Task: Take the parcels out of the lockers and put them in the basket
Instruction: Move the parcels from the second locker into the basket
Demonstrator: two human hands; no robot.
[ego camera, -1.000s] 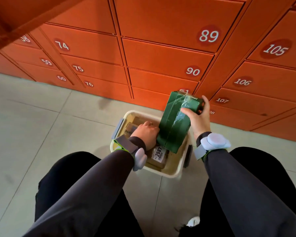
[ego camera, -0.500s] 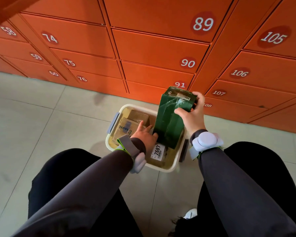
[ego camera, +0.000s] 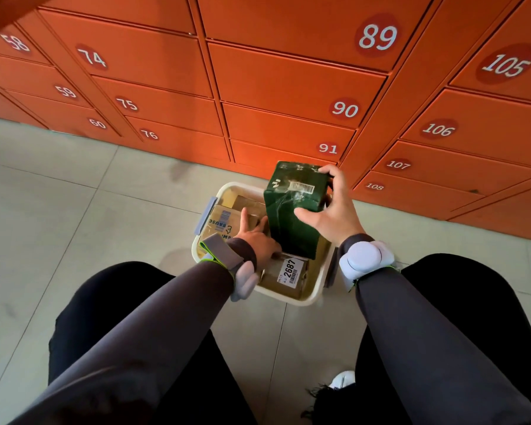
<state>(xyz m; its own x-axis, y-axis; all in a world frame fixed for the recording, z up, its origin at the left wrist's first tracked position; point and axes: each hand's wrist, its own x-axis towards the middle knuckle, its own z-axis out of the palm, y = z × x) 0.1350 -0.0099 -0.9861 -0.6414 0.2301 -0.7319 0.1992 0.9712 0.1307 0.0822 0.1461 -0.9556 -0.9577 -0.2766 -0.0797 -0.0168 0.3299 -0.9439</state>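
- We see right hand (ego camera: 331, 214) clamped on green parcel (ego camera: 292, 210), standing on end in basket (ego camera: 311, 294).
- Left hand (ego camera: 256, 240) (fingers spread) presses cardboard parcels (ego camera: 224, 222).

- A bank of orange metal lockers (ego camera: 288, 87) fills the upper part of the view, doors closed, each marked with a white number on a darker red disc: 58 to 60, 74 to 76, 89 to 91, 105 to 108.
- The floor (ego camera: 59, 210) is pale grey-green tile with thin dark joints, meeting the lockers' base.
- Light is soft and even.
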